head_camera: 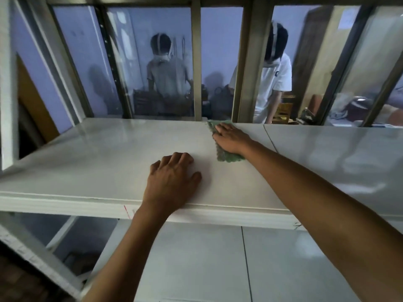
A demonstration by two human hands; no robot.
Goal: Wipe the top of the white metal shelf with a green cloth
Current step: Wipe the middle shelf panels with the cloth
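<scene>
White metal shelf (98, 162): top flat, glossy. Green cloth (226, 155) spread near rear edge, right hand (232, 138) flat on it; left hand (172, 182) flat near front edge.

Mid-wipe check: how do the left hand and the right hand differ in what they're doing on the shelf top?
The right hand presses flat on the green cloth far back near the rear edge; the left hand rests bare on the shelf top near the front edge. The right arm reaches out long, while the left hand's fingers curl. Both lie palm-down on the same panel.

Left hand (172, 182) lies palm down, fingers (181, 158) curled, wrist bent over the near edge. Right arm reaches far forward, right hand (232, 138) flat, palm down, fingers together.
</scene>
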